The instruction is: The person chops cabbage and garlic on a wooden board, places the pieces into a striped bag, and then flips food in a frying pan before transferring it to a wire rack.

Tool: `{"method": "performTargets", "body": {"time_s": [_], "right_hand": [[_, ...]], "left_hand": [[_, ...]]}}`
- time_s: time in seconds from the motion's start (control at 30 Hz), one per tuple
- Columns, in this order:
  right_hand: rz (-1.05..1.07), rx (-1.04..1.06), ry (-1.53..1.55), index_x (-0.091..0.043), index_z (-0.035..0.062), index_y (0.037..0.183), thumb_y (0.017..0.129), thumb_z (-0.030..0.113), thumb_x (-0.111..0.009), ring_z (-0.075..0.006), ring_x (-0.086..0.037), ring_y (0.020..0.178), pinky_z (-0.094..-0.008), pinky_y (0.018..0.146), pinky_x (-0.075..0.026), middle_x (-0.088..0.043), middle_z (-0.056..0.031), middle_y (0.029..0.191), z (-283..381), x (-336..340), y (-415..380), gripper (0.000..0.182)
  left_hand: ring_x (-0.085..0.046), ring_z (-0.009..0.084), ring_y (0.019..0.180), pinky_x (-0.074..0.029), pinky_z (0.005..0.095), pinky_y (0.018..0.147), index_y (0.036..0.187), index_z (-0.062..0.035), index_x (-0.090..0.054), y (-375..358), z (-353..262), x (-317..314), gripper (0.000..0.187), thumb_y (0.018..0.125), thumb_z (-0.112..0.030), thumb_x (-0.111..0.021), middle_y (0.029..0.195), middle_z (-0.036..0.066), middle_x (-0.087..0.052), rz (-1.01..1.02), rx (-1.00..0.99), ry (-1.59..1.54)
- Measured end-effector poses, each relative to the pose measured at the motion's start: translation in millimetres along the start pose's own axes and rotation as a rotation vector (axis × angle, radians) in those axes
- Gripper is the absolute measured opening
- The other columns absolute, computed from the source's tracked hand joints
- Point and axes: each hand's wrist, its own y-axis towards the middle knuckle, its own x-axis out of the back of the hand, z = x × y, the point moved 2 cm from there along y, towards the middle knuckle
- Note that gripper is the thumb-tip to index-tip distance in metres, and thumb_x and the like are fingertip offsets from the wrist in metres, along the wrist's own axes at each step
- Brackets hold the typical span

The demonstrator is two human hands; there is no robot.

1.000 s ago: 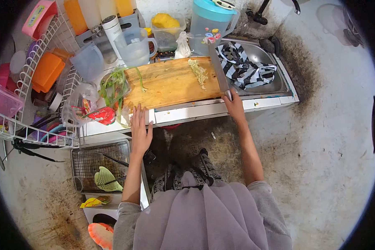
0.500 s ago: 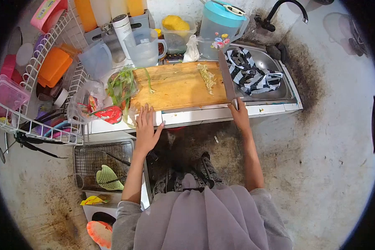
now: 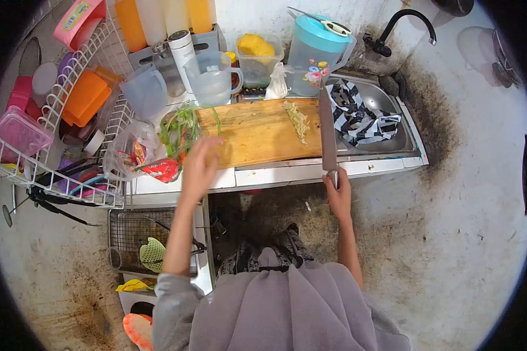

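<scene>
My right hand (image 3: 338, 196) is wrapped round the handle of a large kitchen knife (image 3: 328, 131), held at the counter's front edge. Its broad blade points away from me, along the right end of the wooden cutting board (image 3: 252, 137). A strip of chopped pale pieces (image 3: 298, 123) lies on the board, left of the blade. My left hand (image 3: 199, 167), smeared by motion, is over the board's front left corner. Just beyond it are green stalks (image 3: 178, 128) and a clear plastic bag (image 3: 133, 146) with a red packet (image 3: 161, 169).
A metal sink (image 3: 386, 140) holds a black-and-white bag (image 3: 363, 120) under a black tap (image 3: 404, 17). Behind the board stand a blue-lidded pitcher (image 3: 316, 58), a clear measuring jug (image 3: 211, 79) and a tub (image 3: 257, 64). A crowded white dish rack (image 3: 58, 99) is at left.
My left hand has lifted from the board's front edge and moved up and left. The knife has turned slightly, and its handle sits lower in my right hand's grip. The whole view has shifted a little.
</scene>
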Motion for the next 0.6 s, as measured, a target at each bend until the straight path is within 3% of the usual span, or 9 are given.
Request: {"method": "performTargets", "body": {"time_s": [0.03, 0.07, 0.17, 0.2, 0.23, 0.3, 0.33, 0.47, 0.6], "right_hand": [[0.047, -0.130, 0.078, -0.052, -0.0011, 0.110, 0.083, 0.012, -0.061, -0.0224, -0.053, 0.088, -0.0323, 0.079, -0.042, -0.054, -0.0136, 0.104, 0.5, -1.0, -6.2, 0.031], [0.018, -0.050, 0.051, -0.054, 0.0000, 0.104, 0.083, 0.014, -0.061, -0.0178, -0.052, 0.074, -0.0305, 0.069, -0.042, -0.057, -0.0104, 0.089, -1.4, -2.4, -11.5, 0.027], [0.125, -0.195, 0.054, -0.054, 0.0001, 0.098, 0.084, 0.017, -0.061, -0.0165, -0.050, 0.066, -0.0303, 0.064, -0.042, -0.057, -0.0100, 0.077, 5.3, -4.1, -22.5, 0.023], [0.120, -0.127, 0.019, -0.055, 0.0001, 0.094, 0.084, 0.019, -0.061, -0.0227, -0.056, 0.065, -0.0325, 0.063, -0.044, -0.058, -0.0133, 0.072, 7.3, -5.8, -23.1, 0.022], [0.118, -0.118, 0.020, -0.055, 0.0001, 0.094, 0.084, 0.019, -0.061, -0.0227, -0.056, 0.065, -0.0325, 0.063, -0.044, -0.058, -0.0133, 0.072, 10.9, -6.3, -21.6, 0.022], [0.241, -0.058, -0.133, -0.054, 0.0005, 0.097, 0.084, 0.020, -0.059, -0.0344, -0.061, 0.072, -0.0361, 0.066, -0.045, -0.059, -0.0175, 0.072, 21.9, -10.4, -18.3, 0.023], [0.334, -0.103, -0.187, -0.051, 0.0009, 0.110, 0.083, 0.017, -0.058, -0.0407, -0.058, 0.089, -0.0403, 0.071, -0.047, -0.060, -0.0220, 0.089, 24.0, -16.0, -12.3, 0.032], [0.329, 0.260, -0.312, -0.038, 0.0015, 0.128, 0.080, 0.009, -0.055, -0.0400, -0.053, 0.098, -0.0449, 0.077, -0.047, -0.047, -0.0229, 0.113, 28.5, -51.0, 5.8, 0.052], [0.323, 0.395, -0.553, -0.041, 0.0055, 0.131, 0.078, 0.001, -0.053, -0.0347, -0.054, 0.090, -0.0431, 0.071, -0.048, -0.050, -0.0176, 0.100, 34.2, -71.1, 29.3, 0.054]], "left_hand": [[-0.053, 0.0342, 0.106, -0.041, 0.0397, 0.091, 0.104, -0.0041, -0.056, 21.8, 12.1, 6.0, 0.024, 0.079, -0.003, -0.054, 0.106, 0.014, -0.058, -0.008, -0.056, 0.025], [-0.053, 0.0343, 0.105, -0.041, 0.0395, 0.090, 0.104, -0.0041, -0.056, 39.8, 25.2, 9.1, 0.026, 0.078, -0.004, -0.055, 0.106, 0.014, -0.058, 0.006, -0.028, 0.058], [-0.053, 0.0341, 0.104, -0.042, 0.0397, 0.089, 0.106, -0.0041, -0.056, 74.8, 53.2, 3.7, 0.029, 0.077, -0.006, -0.056, 0.107, 0.015, -0.058, 0.070, 0.034, 0.180], [-0.053, 0.0337, 0.104, -0.042, 0.0400, 0.089, 0.107, -0.0041, -0.055, 80.7, 57.4, 1.6, 0.030, 0.077, -0.008, -0.056, 0.108, 0.016, -0.058, 0.126, 0.075, 0.272], [-0.053, 0.0337, 0.104, -0.042, 0.0400, 0.089, 0.107, -0.0041, -0.055, 81.8, 58.8, -3.0, 0.030, 0.077, -0.008, -0.056, 0.108, 0.016, -0.058, 0.119, 0.070, 0.274], [-0.053, 0.0344, 0.106, -0.041, 0.0394, 0.092, 0.111, -0.0047, -0.054, 77.0, 42.9, -16.2, 0.035, 0.076, -0.009, -0.058, 0.110, 0.016, -0.057, 0.191, 0.146, 0.143], [-0.052, 0.0354, 0.109, -0.039, 0.0389, 0.095, 0.113, -0.0046, -0.053, 70.4, 39.0, -24.7, 0.036, 0.078, -0.011, -0.058, 0.113, 0.017, -0.057, 0.180, 0.063, 0.085], [-0.051, 0.0346, 0.111, -0.038, 0.0388, 0.097, 0.113, -0.0030, -0.052, 24.5, 23.7, -58.0, 0.034, 0.080, -0.010, -0.058, 0.114, 0.017, -0.056, 0.049, 0.026, -0.101], [-0.052, 0.0321, 0.109, -0.038, 0.0365, 0.095, 0.111, -0.0022, -0.053, -29.1, -17.3, -70.8, 0.031, 0.080, -0.008, -0.060, 0.111, 0.016, -0.056, 0.031, 0.189, -0.240]]}}
